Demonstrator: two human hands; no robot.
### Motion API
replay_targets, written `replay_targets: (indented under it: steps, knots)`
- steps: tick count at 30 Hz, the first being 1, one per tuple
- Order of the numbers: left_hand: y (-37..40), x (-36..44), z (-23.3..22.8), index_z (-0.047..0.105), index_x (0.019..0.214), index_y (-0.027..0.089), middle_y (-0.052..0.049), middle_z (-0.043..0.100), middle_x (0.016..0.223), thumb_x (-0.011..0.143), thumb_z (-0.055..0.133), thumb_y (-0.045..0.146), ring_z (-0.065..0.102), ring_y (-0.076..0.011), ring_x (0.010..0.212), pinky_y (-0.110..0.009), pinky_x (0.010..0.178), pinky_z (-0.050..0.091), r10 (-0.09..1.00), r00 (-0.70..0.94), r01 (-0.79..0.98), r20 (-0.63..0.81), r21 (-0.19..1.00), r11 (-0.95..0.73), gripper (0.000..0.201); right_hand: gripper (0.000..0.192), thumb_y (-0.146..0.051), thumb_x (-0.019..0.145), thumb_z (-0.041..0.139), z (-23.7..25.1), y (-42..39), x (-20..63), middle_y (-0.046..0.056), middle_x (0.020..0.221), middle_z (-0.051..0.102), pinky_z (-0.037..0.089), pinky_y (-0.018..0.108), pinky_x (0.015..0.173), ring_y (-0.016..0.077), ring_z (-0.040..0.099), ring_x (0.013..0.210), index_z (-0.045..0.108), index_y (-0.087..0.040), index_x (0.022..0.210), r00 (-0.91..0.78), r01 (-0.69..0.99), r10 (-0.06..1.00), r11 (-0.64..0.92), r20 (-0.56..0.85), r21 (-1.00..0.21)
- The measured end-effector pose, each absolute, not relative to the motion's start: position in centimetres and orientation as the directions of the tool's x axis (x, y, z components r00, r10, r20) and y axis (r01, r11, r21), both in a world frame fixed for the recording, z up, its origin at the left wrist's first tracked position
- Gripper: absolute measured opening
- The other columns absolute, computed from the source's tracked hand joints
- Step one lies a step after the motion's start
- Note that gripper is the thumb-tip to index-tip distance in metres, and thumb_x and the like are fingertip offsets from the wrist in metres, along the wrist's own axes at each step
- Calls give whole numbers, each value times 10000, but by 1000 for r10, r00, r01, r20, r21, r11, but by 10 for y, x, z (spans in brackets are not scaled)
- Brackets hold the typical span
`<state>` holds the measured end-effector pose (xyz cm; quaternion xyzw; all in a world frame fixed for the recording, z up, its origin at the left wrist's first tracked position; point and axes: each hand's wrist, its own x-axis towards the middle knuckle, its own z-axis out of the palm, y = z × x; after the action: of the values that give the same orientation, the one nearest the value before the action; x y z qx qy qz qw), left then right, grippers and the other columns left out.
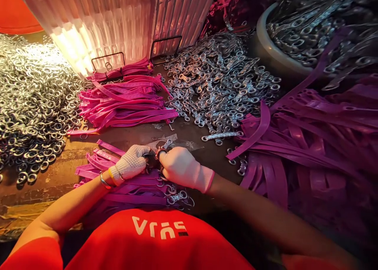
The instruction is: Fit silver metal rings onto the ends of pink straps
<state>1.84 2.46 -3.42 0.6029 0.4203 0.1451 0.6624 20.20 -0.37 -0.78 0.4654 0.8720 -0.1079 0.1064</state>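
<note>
Two gloved hands meet at the near middle of the bench (59, 175). The left hand (131, 162) is curled, its fingertips pressed toward the right hand (183, 168), which is clenched around a small metal ring (161, 152) at its fingertips; what else sits between them is hidden by the gloves. Both hands rest over a near pile of purple straps (130, 193) with metal clips (178, 197) at their ends, just beside the right wrist. A bangle (104, 181) circles the left wrist.

Far of the hands lies a stack of pink straps (126, 104), and beyond it stands a ribbed pale bin (112, 21). Left, a wide heap of loose rings (29, 104) covers the bench. Far right of the hands spreads a heap of clips (224, 84), and past it a bowl (267, 45) holds more metal parts. A large mound of darker purple straps (319, 144) fills the right side.
</note>
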Motion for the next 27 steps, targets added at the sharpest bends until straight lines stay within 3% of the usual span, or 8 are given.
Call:
replay_targets:
  steps: [7,12,14,15,17,19,22,27]
  knots:
    - [31,12,-40,674,779,107,-4,581,629,788,575,251,459,-90,535,-206,510,356,633,657,313,-410,912,265,175,209,-228,871,497,-4,-8,204,140,777,725,284,315,563,245,672,714,663,-128,952,-448,892,815,437,-369,-117]
    - [29,12,-29,748,899,95,-23,631,687,794,639,282,427,-79,547,-201,515,328,605,661,281,-443,894,348,241,249,-384,908,568,5,15,242,86,1011,742,397,261,678,217,677,896,690,-198,1019,-455,885,798,355,-395,-301]
    - [29,14,-22,761,980,90,-31,654,718,777,649,258,409,-71,536,-198,502,310,605,641,284,-473,878,385,286,301,-416,940,527,1,36,266,94,1060,734,420,259,716,222,669,948,687,-204,1083,-237,955,908,153,-345,-253]
    - [28,15,-19,760,1030,88,-33,660,724,767,645,238,403,-68,530,-197,495,300,614,617,288,-492,867,406,324,332,-425,953,502,-4,47,276,120,1040,735,425,277,714,242,673,943,690,-187,1088,-46,988,947,-4,-319,-156]
    - [27,15,-15,738,1136,90,-29,658,711,756,610,195,388,-64,517,-192,480,271,640,564,286,-522,851,442,414,349,-387,949,500,-19,68,292,186,1017,726,430,314,709,289,676,939,692,-130,1087,253,967,939,-252,-232,32]
    - [25,15,-13,714,1202,105,-17,642,686,757,576,174,362,-57,505,-187,468,230,676,530,268,-512,857,440,471,319,-307,919,529,-36,83,299,232,1026,708,433,331,708,310,675,943,684,-82,1084,369,929,919,-358,-143,96]
    - [20,13,-8,699,1236,141,-10,634,701,791,588,219,318,-45,498,-184,461,190,720,503,246,-479,877,412,465,309,-223,886,528,-58,91,299,255,1019,692,434,337,702,309,670,917,660,-44,1101,401,916,914,-401,-63,19]
    - [13,13,4,717,1171,103,-30,630,727,780,668,298,383,-42,512,-174,458,245,762,446,118,-470,874,471,440,304,-170,857,470,-63,75,298,248,1004,679,430,368,740,318,636,912,652,-43,1065,407,902,913,-404,-9,-150]
